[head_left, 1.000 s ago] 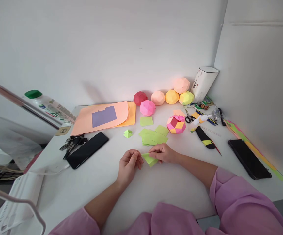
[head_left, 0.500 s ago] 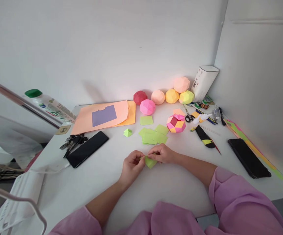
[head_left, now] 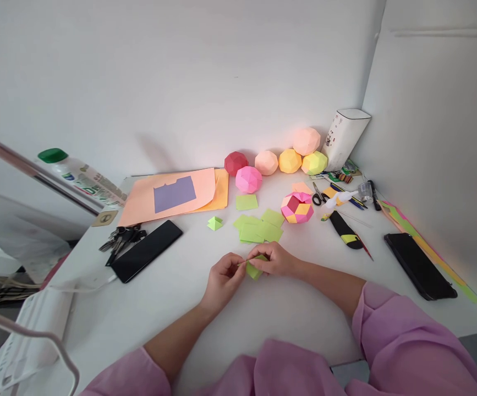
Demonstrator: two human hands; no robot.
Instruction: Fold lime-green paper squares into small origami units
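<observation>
Now a piece of folded light-green paper (head_left: 255, 272), angular and partly hidden, is held between the table's (head_left: 238, 335) back and front edges. The left hand (head_left: 223, 279) pinches its left tip between thumb and fingertips; the right hand (head_left: 275, 259) pinches its right side, forearms slanting inward. Near the back left corner is a green-capped bottle (head_left: 82, 175), its contents unclear.
</observation>
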